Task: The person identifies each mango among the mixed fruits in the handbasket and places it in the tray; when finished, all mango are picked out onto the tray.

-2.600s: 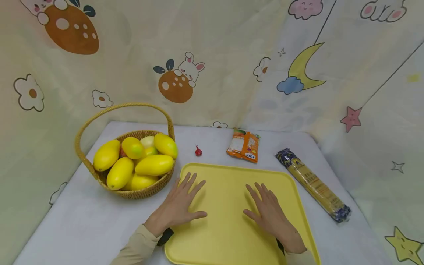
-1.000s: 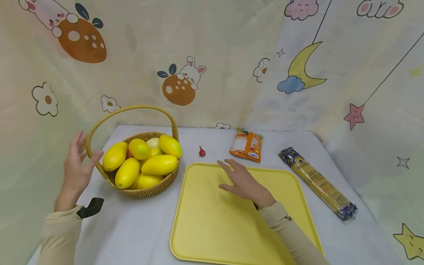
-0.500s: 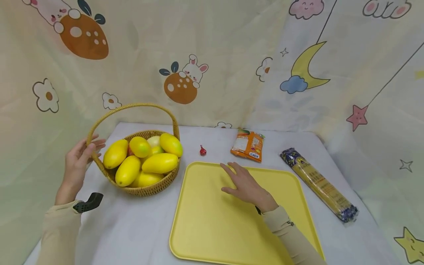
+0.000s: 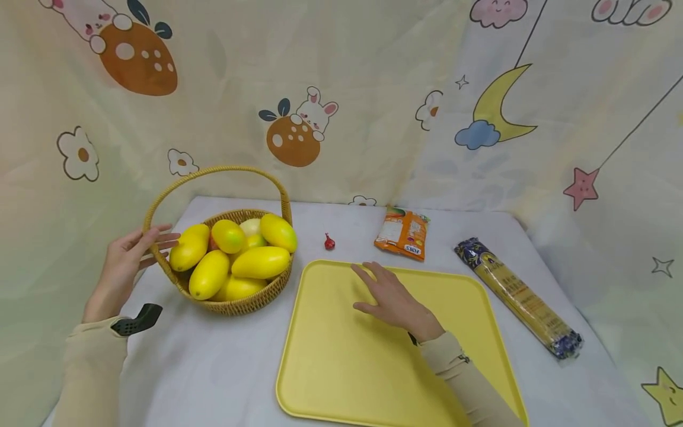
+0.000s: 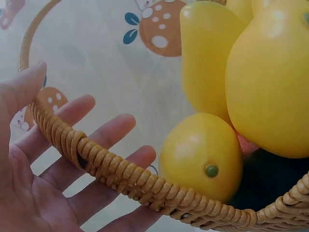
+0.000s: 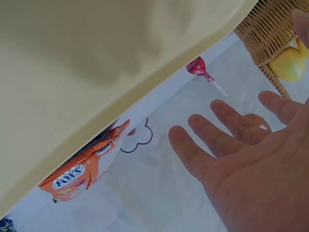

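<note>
My left hand (image 4: 121,264) is at the left foot of the handle (image 4: 224,168) of a wicker basket (image 4: 251,305). Its fingers extend behind the handle and rim, with the thumb on the other side, in the left wrist view. Yellow mangoes (image 4: 260,263) and other fruit fill the basket. My right hand (image 4: 397,302) hovers over the far part of a yellow tray (image 4: 341,356), fingers spread and holding nothing. Beyond the tray lie a red-wrapped lollipop (image 6: 197,66) and an orange FOX'S candy bag (image 4: 401,234).
A long clear packet (image 4: 517,296) of what looks like spaghetti, with dark blue ends, lies right of the tray. White cloth covers the table (image 4: 213,367). A patterned curtain (image 4: 363,71) hangs behind and at both sides.
My left hand has gone from over the tray to the basket's left side, then in against the handle. My right hand has moved left and farther over the tray, then stayed nearly still.
</note>
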{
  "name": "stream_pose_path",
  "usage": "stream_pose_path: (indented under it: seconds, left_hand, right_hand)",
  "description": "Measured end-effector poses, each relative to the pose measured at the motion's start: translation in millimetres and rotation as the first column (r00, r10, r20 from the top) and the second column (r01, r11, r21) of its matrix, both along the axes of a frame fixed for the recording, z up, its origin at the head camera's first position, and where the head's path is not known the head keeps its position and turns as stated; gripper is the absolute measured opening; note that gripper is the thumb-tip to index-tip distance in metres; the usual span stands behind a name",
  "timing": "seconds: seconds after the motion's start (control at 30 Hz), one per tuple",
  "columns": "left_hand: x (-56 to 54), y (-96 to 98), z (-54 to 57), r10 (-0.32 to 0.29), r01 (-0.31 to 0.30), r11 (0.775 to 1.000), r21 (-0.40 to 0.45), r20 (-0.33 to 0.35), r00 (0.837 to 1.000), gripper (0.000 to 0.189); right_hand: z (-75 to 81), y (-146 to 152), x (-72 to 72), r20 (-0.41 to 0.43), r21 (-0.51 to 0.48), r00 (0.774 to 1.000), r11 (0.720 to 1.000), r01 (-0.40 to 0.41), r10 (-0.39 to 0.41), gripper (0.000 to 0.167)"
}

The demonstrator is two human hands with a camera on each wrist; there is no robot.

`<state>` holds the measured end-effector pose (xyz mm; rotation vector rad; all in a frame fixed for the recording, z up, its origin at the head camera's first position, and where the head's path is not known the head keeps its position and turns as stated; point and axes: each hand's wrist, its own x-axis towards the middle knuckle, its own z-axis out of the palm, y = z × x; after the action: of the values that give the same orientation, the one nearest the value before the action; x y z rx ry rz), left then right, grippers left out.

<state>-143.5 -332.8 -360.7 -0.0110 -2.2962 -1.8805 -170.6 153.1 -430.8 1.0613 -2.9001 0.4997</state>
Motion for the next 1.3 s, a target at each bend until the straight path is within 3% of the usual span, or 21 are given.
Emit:
stream_pose_path:
  seconds: [0.17, 0.4, 0.73, 0.93, 1.1, 1.3]
  left_hand:
    - [-2.0, 1.6, 0.3, 0.048, -0.047, 0.997, -0.057, 0.012, 0.999, 0.043]
    - [-3.8, 0.5, -0.9, 0.068, -0.066, 0.991, -0.12, 0.017, 0.998, 0.048]
    - [-5.0, 2.5, -3.9, 0.065, -0.065, 0.996, -0.058, -0.003, 0.998, 0.047]
    - [-6.1, 2.4, -4.9, 0.084, -0.084, 0.995, -0.054, -0.005, 0.996, 0.05]
    - [-5.8, 1.6, -3.1, 0.09, -0.089, 0.994, -0.059, 0.007, 0.996, 0.051]
    - [-4.6, 1.2, 1.9, 0.104, -0.102, 0.993, -0.062, 0.022, 0.994, 0.047]
  right_hand:
    - [2.3, -4, -2.6, -0.027, -0.004, 0.999, 1.0, -0.021, 0.021, 0.078]
    - [9.9, -20, -10.9, -0.03, -0.004, 0.998, 0.999, -0.054, 0.054, 0.076]
    - [38.5, -70, -29.8, -0.108, -0.047, 0.982, 0.986, -0.161, 0.155, 0.075]
    - [52.3, -107, -33.4, -0.139, -0.043, 0.97, 0.977, -0.207, 0.199, 0.075]
    - [56.4, -133, -30.4, -0.155, 0.009, 0.961, 0.973, -0.231, 0.229, 0.075]
    - [51.7, -152, -28.3, -0.11, 0.055, 0.969, 0.975, -0.217, 0.222, 0.075]
